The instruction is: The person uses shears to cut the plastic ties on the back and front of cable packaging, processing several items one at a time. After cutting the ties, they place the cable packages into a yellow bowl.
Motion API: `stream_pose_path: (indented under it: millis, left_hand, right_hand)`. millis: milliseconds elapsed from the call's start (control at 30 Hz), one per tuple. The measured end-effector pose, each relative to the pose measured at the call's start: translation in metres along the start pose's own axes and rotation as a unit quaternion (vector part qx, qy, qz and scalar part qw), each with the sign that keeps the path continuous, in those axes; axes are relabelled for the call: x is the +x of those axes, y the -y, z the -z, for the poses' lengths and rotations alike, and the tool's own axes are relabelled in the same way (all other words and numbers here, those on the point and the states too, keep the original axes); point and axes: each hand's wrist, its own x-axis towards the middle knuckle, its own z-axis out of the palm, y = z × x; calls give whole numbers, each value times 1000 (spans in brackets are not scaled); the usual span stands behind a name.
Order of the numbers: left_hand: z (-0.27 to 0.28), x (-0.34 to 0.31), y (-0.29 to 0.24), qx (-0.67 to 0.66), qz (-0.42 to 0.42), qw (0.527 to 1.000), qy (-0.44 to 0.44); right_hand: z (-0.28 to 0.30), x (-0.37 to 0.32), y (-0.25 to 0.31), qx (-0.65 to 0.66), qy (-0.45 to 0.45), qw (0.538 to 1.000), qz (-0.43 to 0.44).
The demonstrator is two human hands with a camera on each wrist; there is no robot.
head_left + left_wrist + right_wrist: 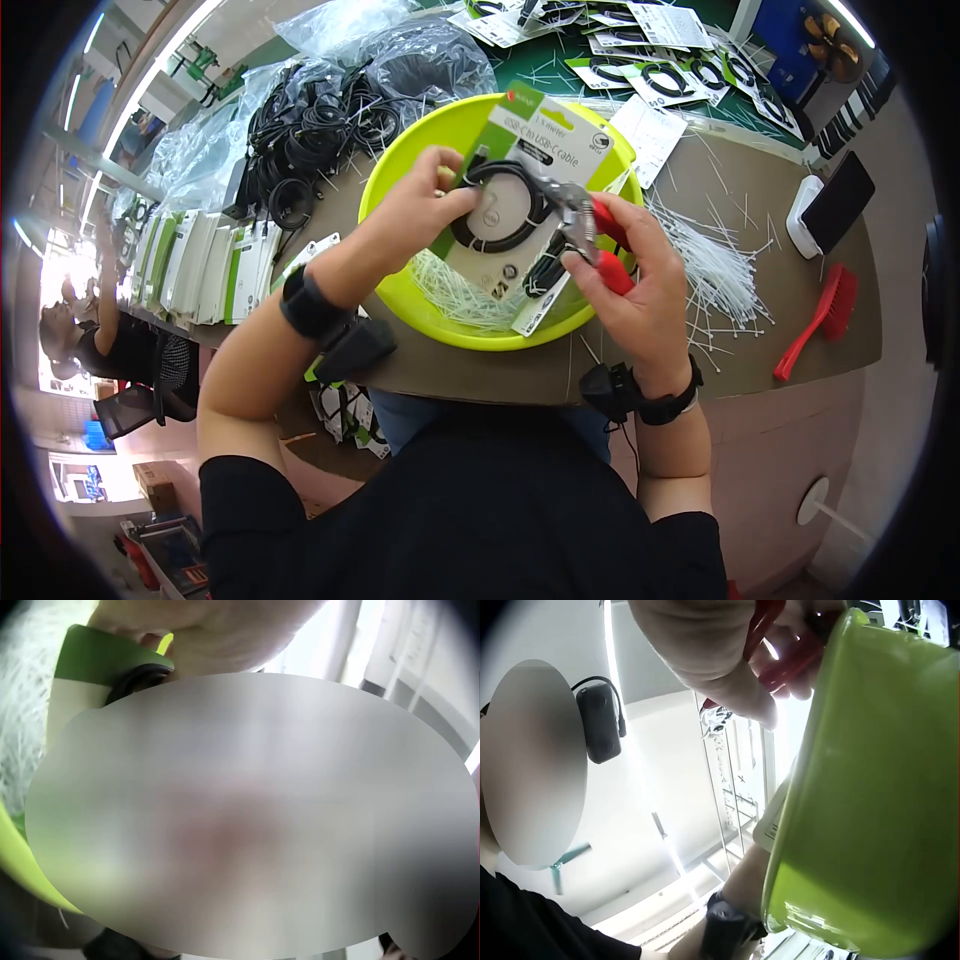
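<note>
The left hand point(425, 205) grips the left edge of a green and white cable card point(470, 268) that carries a coiled black cable point(497, 243). Red-handled pliers point(612, 272) are in the right hand point(645, 285), their metal head over the card's right side by the coil. Both hands are above a yellow-green basin point(400, 293) holding white zip-tie pieces point(455, 300) and another carded cable point(545, 272). In the left wrist view the card's green corner point(105, 656) shows beside the hand point(225, 637); a blur hides much. The right wrist view shows the right hand point(705, 645) around red handles point(787, 669).
Loose white zip ties point(705, 260) lie right of the basin, with a red brush point(825, 315) and a phone on a white stand point(805, 218) beyond. Black cables point(300, 130) and a row of cards point(200, 268) are on the left. More carded cables point(665, 80) lie behind.
</note>
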Motion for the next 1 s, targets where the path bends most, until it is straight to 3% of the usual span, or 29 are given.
stream_pose_path:
  millis: [33,100,133,233,267,300,333,367,400,467,500,600,767,1000]
  left_hand:
    - [2,-11,-8,97,-73,991,-55]
    - [5,-29,-28,284,-213,921,-159]
    - [8,-29,-28,288,-214,919,-161]
    - [19,-24,-18,49,-201,972,-114]
    - [23,-23,-14,51,-201,972,-114]
    - [29,-23,-9,-133,-124,983,-23]
    - [33,-22,-5,-312,-41,947,70]
    - [36,-22,-4,-474,44,865,161]
    - [33,-24,-6,-473,45,865,162]
    - [17,-36,-17,-534,39,820,203]
    - [10,-41,-19,-563,37,795,223]
    - [-3,-53,-18,-594,36,771,226]
    - [-11,-63,-14,-614,18,754,231]
    - [-8,-65,-4,-605,17,764,223]
  right_hand:
    - [0,-1,-1,51,-9,998,-26]
    - [1,-3,-1,106,-20,993,-50]
    - [2,-3,1,141,-40,987,-63]
    - [7,-3,9,212,-78,970,-90]
    - [10,-3,11,173,-66,980,-76]
    - [13,-3,14,133,-55,988,-63]
    - [17,-2,17,92,-43,994,-49]
    - [20,0,21,91,-44,994,-49]
    - [23,1,25,28,-35,999,-18]
    - [28,2,30,-97,-17,994,39]
    - [29,1,30,-99,-21,994,37]
    - [32,1,29,-268,-8,961,70]
    - [29,1,27,-303,6,950,75]
    - [22,1,30,-315,13,945,91]
